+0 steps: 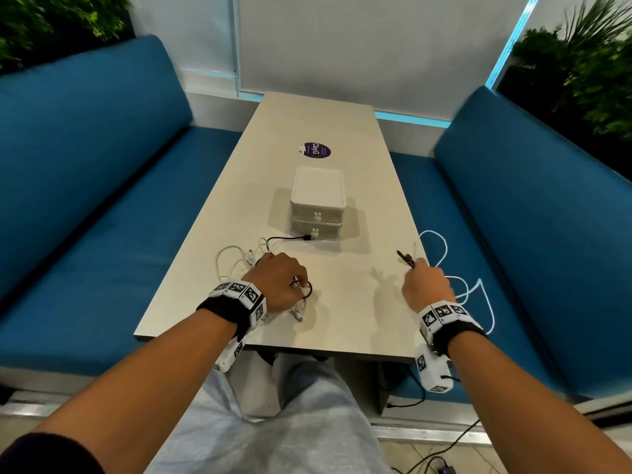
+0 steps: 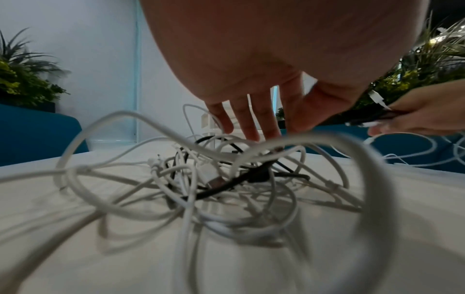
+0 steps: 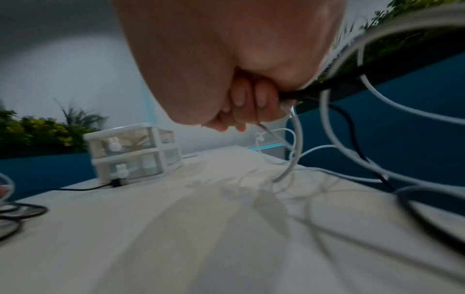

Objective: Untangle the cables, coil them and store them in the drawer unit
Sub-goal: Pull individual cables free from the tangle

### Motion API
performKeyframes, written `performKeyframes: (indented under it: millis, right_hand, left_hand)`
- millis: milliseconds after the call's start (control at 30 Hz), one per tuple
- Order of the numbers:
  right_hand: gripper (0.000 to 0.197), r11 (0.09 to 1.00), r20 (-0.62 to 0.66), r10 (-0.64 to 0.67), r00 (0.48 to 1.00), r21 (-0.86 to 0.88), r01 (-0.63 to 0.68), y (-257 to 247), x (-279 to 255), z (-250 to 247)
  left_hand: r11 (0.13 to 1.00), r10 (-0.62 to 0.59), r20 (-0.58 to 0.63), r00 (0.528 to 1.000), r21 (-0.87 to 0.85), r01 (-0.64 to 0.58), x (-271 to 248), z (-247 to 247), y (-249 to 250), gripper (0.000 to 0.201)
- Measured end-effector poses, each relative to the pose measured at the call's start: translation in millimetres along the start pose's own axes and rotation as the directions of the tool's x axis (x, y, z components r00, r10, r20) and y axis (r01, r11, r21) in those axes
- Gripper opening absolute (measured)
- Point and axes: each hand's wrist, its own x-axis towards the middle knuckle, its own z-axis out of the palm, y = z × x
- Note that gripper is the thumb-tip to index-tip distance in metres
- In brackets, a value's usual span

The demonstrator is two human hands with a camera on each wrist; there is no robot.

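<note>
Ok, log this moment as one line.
left hand: on cable tangle | right hand: gripping cable ends | drawers: closed

- Both forearms stretched forward, bare, tracker bands strapped at the wrists.
- Left hand [image 1: 278,280] palm down, fingers [image 2: 247,123] straight and spread, tips reaching down.
- Right hand [image 1: 427,282] raised slightly, fingers [image 3: 251,103] curled tight in a closed grip.

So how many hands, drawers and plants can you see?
Hands: 2, the left hand and the right hand
Drawers: 2, the top drawer and the bottom drawer
Plants: 2, left plant and right plant
Total: 6
</note>
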Motion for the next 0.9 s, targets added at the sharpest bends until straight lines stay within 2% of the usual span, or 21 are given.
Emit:
performKeyframes:
  millis: [100,200,267,333,467,533,700,833,900]
  right_hand:
    - [0.029,0.983,0.059,-0.142,0.988,0.125,0.134,-23.4,-2.7,13.4]
    - [0.031,0.954,0.171,-0.254,0.952,0.204,0.218,-39.3,-8.5,29.6]
    - [0.029,0.944,0.195,-0.291,0.937,0.219,0.247,-44.2,-12.8,37.9]
    - [0.028,0.941,0.214,-0.296,0.931,0.23,0.247,-45.8,-16.5,44.1]
    - [0.028,0.946,0.261,-0.283,0.923,0.236,0.224,-44.9,-21.1,48.5]
    - [0.028,0.944,0.276,-0.289,0.917,0.241,0.225,-45.7,-22.4,48.4]
    - [0.03,0.926,0.285,-0.33,0.9,0.284,0.25,-49.1,-25.4,48.7]
    - [0.034,0.918,0.249,-0.32,0.914,0.32,0.234,-51.5,-26.5,46.8]
    - [0.035,0.919,0.245,-0.31,0.918,0.324,0.224,-52.1,-26.8,45.6]
  left_hand:
    - [0.996,0.056,0.036,0.998,0.074,-0.058,-3.8,4.3,-0.4,0.032]
    - [0.989,0.113,-0.047,0.993,0.102,-0.108,-8.1,8.3,-5.4,0.026]
    - [0.983,0.147,-0.089,0.985,0.124,-0.135,-11.1,9.5,-7.2,0.014]
    - [0.972,0.171,-0.075,0.982,0.174,-0.156,-13.5,10.6,-9.4,0.003]
    - [0.958,0.17,-0.009,0.985,0.235,-0.163,-14.7,14.3,-12.8,0.023]
    - [0.944,0.181,0.021,0.983,0.276,-0.179,-14.4,15.1,-9.6,0.027]
    - [0.932,0.188,0.062,0.98,0.303,-0.198,-8.1,18.1,-3.7,0.019]
    - [0.941,0.194,0.037,0.98,0.275,-0.197,-1.9,18.2,2.9,0.018]
    - [0.933,0.19,0.072,0.979,0.297,-0.203,-2.1,19.0,5.8,0.015]
